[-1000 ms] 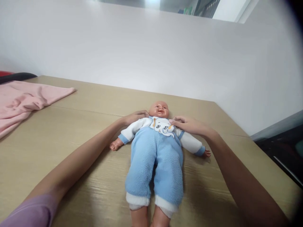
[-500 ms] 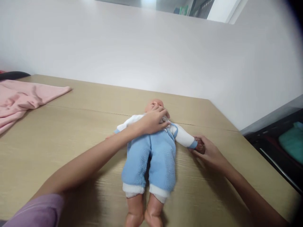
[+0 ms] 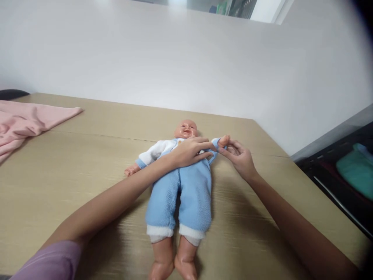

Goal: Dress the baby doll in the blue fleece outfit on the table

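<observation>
A baby doll (image 3: 180, 182) in a blue fleece romper with white sleeves lies on its back on a wooden table (image 3: 72, 171). My left hand (image 3: 190, 151) reaches across its chest and grips the blue strap and cloth near the doll's far shoulder. My right hand (image 3: 237, 157) pinches the doll's small hand (image 3: 223, 140), with that arm bent up toward the shoulder. The doll's other arm (image 3: 142, 160) lies stretched out on the table, and its bare feet point toward me.
A crumpled pink cloth (image 3: 26, 122) lies at the table's far left. A white wall (image 3: 186, 66) runs behind the table. To the right, past the table edge, stands a dark bin (image 3: 340, 171) with something teal inside.
My right hand has lifted the doll's arm from the table up toward its shoulder. My left hand slid from the doll's chin area to its chest and strap.
</observation>
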Motion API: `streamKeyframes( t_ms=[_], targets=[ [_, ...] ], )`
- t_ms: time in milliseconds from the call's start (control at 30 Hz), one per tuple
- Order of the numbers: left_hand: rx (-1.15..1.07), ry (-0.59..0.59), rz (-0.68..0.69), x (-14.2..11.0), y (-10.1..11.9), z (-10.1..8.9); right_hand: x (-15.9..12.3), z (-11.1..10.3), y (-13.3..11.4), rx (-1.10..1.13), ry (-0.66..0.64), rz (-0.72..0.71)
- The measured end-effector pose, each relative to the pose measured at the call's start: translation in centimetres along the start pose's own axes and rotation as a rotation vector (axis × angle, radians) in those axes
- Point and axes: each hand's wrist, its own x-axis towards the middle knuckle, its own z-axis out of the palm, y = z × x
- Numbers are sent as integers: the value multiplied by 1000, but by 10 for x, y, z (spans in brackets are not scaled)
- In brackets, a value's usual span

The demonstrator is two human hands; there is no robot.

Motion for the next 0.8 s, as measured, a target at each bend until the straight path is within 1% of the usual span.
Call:
streamKeyframes(
  t_ms=[100, 167, 233, 300, 333, 367, 433, 500, 533, 567, 633, 700, 800],
  targets=[
    [34, 97, 63, -6, 2, -1, -5, 24, 3, -136, -90, -207],
    [-12, 171, 70, -8, 3, -2, -16, 33, 3, -246, -138, -313],
    [-139, 229, 21, -7, 2, -3, -28, 36, 1, -318, -160, -373],
    [-310, 254, -115, -4, -1, -4, -36, 36, -3, -330, -167, -391],
    [-377, 242, -203, -1, -4, -4, -38, 36, -4, -315, -175, -371],
    [-419, 214, -289, 1, -6, -4, -39, 36, -5, -275, -180, -320],
    [-416, 144, -406, 5, -11, -5, -38, 39, -4, -111, -159, -143],
    [-341, 83, -454, 6, -14, -4, -37, 44, 2, 91, -99, 72],
    [-299, 57, -469, 6, -14, -4, -36, 46, 6, 159, -58, 156],
    [-260, 28, -483, 5, -15, -3, -35, 48, 11, 188, -14, 210],
    [-202, -33, -507, 4, -14, -2, -36, 49, 22, 152, 61, 250],
    [-190, -54, -518, 2, -14, -1, -37, 48, 32, 89, 119, 243],
    [-220, -42, -509, 0, -15, 1, -36, 44, 44, 54, 117, 244]
  ],
)
